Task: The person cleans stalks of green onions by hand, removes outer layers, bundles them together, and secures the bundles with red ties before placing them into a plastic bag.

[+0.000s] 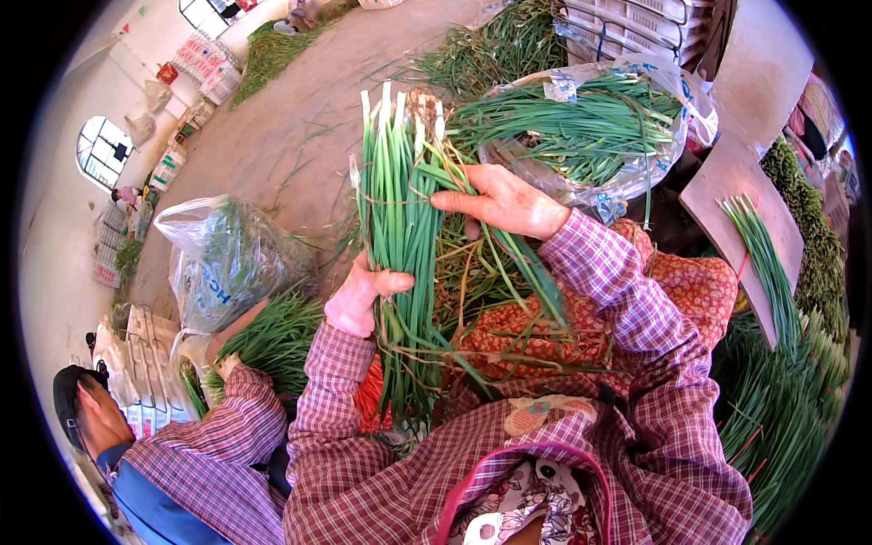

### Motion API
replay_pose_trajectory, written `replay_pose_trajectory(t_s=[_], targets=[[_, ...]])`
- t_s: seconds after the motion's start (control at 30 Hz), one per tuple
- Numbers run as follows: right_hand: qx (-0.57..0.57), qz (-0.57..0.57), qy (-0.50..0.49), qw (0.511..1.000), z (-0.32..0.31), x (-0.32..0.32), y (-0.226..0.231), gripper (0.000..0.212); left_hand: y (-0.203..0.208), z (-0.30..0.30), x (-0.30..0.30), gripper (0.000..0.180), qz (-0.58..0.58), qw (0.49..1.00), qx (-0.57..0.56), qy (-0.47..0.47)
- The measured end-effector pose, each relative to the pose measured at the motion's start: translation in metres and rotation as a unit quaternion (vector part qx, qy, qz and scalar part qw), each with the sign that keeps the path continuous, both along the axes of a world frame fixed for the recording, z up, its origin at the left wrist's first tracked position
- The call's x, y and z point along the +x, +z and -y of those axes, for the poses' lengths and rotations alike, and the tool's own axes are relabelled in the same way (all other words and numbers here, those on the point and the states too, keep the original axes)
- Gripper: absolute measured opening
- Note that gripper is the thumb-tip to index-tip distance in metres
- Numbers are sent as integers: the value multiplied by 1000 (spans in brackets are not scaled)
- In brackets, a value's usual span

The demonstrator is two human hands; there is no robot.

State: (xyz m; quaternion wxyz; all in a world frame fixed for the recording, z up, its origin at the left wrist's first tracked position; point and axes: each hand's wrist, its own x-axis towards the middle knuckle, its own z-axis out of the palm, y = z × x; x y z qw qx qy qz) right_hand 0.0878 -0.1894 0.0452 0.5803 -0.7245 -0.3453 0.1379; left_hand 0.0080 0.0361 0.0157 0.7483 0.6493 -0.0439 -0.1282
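My left hand [359, 295] is wrapped round a thick bunch of garlic chives [395, 222], thumb across the front. The white stem ends point away from me, and the green leaves hang down toward my lap. At the upper right of the bunch, my right hand [509, 202] pinches a few loose chives [531, 272] between thumb and fingers. Their leaves droop over my red flowered lap cover [536, 331]. Some dry, yellowish leaves [468, 263] trail beside the bunch. The fingers behind the leaves are partly hidden.
A clear plastic bag of chives [581, 127] lies ahead right. Tied chives [758, 236] rest on a board [718, 195], near a large green pile [772, 427]. At left, a co-worker [218, 445] handles chives [272, 350] beside another plastic bag [222, 263]. White crates [636, 36] stand far right.
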Motion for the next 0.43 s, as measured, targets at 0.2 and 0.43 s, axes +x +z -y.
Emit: replay_pose_trajectory(t_s=[0.2, 0.43], targets=[[-102, 276, 8, 956, 14, 20, -15, 28, -28, 4, -25, 75, -166, 971, -138, -100], [-165, 386, 17, 908, 19, 14, 6, 28, -88, 19, -59, 71, -130, 900, -352, -220]])
